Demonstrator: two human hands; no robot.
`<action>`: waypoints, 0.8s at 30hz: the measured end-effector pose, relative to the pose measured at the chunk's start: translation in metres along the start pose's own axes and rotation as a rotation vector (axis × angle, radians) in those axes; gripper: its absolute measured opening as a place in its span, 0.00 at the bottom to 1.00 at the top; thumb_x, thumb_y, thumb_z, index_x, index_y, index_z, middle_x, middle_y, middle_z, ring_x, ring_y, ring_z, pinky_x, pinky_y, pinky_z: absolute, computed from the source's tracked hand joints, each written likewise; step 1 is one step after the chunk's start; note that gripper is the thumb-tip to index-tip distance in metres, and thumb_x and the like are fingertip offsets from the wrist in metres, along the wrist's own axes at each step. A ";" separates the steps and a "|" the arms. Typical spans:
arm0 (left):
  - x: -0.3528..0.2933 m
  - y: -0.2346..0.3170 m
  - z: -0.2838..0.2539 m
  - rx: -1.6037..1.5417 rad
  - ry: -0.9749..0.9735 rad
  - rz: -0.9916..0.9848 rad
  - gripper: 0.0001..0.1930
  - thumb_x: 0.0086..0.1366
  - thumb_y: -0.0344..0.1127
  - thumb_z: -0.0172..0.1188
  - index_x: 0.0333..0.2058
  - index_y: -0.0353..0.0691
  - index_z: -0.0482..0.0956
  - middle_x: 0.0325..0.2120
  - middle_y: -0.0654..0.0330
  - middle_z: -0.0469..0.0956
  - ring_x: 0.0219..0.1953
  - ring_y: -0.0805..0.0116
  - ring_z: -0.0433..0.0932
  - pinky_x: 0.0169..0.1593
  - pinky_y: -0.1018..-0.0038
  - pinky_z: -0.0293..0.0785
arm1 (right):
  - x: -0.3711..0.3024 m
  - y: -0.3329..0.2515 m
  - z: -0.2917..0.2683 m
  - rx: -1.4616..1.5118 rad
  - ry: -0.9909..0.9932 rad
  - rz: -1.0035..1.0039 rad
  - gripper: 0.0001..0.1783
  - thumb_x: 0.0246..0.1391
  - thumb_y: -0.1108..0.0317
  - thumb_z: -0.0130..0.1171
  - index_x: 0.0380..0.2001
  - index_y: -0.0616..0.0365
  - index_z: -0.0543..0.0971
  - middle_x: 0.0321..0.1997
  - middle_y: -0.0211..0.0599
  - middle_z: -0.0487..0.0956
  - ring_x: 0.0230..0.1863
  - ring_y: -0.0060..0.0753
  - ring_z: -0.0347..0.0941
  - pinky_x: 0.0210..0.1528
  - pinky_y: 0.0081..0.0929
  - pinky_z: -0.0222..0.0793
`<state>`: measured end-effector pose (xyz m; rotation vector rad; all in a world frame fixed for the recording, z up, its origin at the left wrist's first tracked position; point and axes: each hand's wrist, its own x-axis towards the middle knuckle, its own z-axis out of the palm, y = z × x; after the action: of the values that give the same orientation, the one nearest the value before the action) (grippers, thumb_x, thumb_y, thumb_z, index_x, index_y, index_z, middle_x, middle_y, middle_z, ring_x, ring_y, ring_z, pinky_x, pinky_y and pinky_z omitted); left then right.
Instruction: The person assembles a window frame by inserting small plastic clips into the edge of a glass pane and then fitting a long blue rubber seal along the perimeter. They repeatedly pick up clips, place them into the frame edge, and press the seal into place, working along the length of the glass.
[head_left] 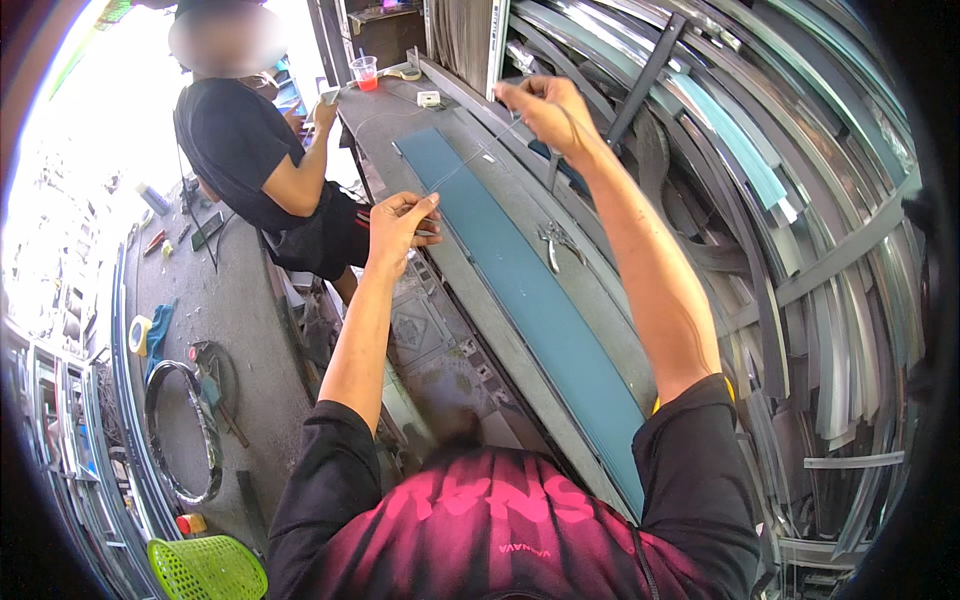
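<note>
A thin, pale strand (478, 153) runs between my two raised hands; whether it is cord or wire I cannot tell. My left hand (403, 232) pinches its lower end between thumb and forefinger, over the bench's near edge. Farther away and to the right, my right hand (556, 115) is closed on the other end, above the bench's far side. Beneath the strand lies a long, flat blue-grey panel (520, 270), lengthwise on the grey workbench (610, 290). Metal pliers (553, 248) rest on the bench to the right of the panel.
A person in dark clothes (250, 150) stands at the far left, holding a small object. A cup of red drink (365, 76) stands at the bench's far end. Stacked metal strips (740, 180) crowd the right. A left bench (260, 400) bears a black ring (150, 430) and green basket (205, 568).
</note>
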<state>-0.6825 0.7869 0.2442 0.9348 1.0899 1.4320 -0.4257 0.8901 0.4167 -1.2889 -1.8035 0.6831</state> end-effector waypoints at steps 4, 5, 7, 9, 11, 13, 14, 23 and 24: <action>0.014 0.003 -0.019 0.050 0.077 0.005 0.15 0.68 0.39 0.82 0.40 0.34 0.88 0.31 0.59 0.85 0.28 0.70 0.85 0.31 0.68 0.90 | 0.009 0.007 0.042 0.100 -0.079 0.077 0.34 0.58 0.36 0.77 0.35 0.63 0.90 0.28 0.33 0.84 0.33 0.26 0.80 0.38 0.30 0.75; 0.019 0.004 -0.025 0.057 0.088 0.017 0.15 0.68 0.39 0.82 0.40 0.33 0.89 0.31 0.59 0.85 0.28 0.70 0.84 0.31 0.69 0.90 | 0.010 0.005 0.051 0.128 -0.105 0.068 0.33 0.58 0.36 0.77 0.35 0.62 0.90 0.27 0.31 0.82 0.31 0.24 0.78 0.35 0.28 0.72; 0.026 0.007 -0.035 0.075 0.132 0.022 0.16 0.68 0.39 0.82 0.43 0.31 0.91 0.32 0.59 0.85 0.28 0.71 0.84 0.31 0.69 0.90 | 0.009 -0.002 0.064 0.177 -0.138 0.088 0.32 0.58 0.37 0.78 0.34 0.61 0.89 0.25 0.27 0.79 0.27 0.20 0.74 0.31 0.24 0.67; 0.036 0.010 -0.046 0.050 0.158 -0.002 0.16 0.68 0.39 0.82 0.42 0.32 0.89 0.31 0.61 0.84 0.27 0.71 0.84 0.31 0.69 0.89 | 0.006 -0.012 0.074 0.201 -0.167 0.066 0.31 0.62 0.37 0.76 0.36 0.60 0.86 0.23 0.22 0.74 0.23 0.15 0.67 0.26 0.20 0.59; 0.047 0.011 -0.057 0.026 0.170 -0.013 0.14 0.67 0.39 0.82 0.40 0.34 0.89 0.31 0.63 0.83 0.26 0.73 0.83 0.31 0.69 0.89 | 0.002 -0.019 0.078 0.236 -0.195 0.059 0.30 0.65 0.38 0.75 0.36 0.59 0.85 0.22 0.19 0.72 0.21 0.12 0.63 0.24 0.18 0.55; 0.058 0.010 -0.070 -0.018 0.225 -0.028 0.14 0.68 0.39 0.82 0.39 0.35 0.90 0.31 0.63 0.83 0.27 0.72 0.82 0.32 0.68 0.89 | -0.002 -0.026 0.077 0.303 -0.225 0.049 0.29 0.65 0.38 0.75 0.35 0.57 0.84 0.22 0.19 0.72 0.21 0.11 0.63 0.24 0.18 0.54; 0.062 0.010 -0.076 -0.038 0.251 -0.038 0.13 0.68 0.39 0.82 0.39 0.36 0.90 0.31 0.63 0.83 0.28 0.72 0.82 0.32 0.68 0.89 | -0.003 -0.028 0.076 0.308 -0.223 0.050 0.29 0.65 0.38 0.75 0.35 0.57 0.84 0.21 0.18 0.71 0.21 0.11 0.62 0.24 0.18 0.54; 0.076 0.005 -0.116 -0.069 0.298 -0.016 0.11 0.69 0.40 0.81 0.39 0.41 0.89 0.28 0.70 0.79 0.24 0.77 0.77 0.29 0.75 0.79 | -0.004 -0.037 0.046 0.461 -0.159 0.039 0.27 0.66 0.41 0.75 0.33 0.56 0.84 0.22 0.20 0.72 0.22 0.13 0.62 0.25 0.21 0.55; 0.076 0.005 -0.115 -0.052 0.296 -0.018 0.11 0.69 0.40 0.81 0.40 0.42 0.89 0.28 0.71 0.79 0.24 0.78 0.76 0.29 0.75 0.77 | -0.005 -0.038 0.043 0.472 -0.139 0.049 0.26 0.67 0.41 0.75 0.33 0.55 0.84 0.22 0.20 0.71 0.22 0.13 0.62 0.25 0.21 0.55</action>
<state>-0.8040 0.8467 0.2157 0.6876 1.2663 1.6110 -0.4804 0.8737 0.4223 -0.9863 -1.5902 1.1691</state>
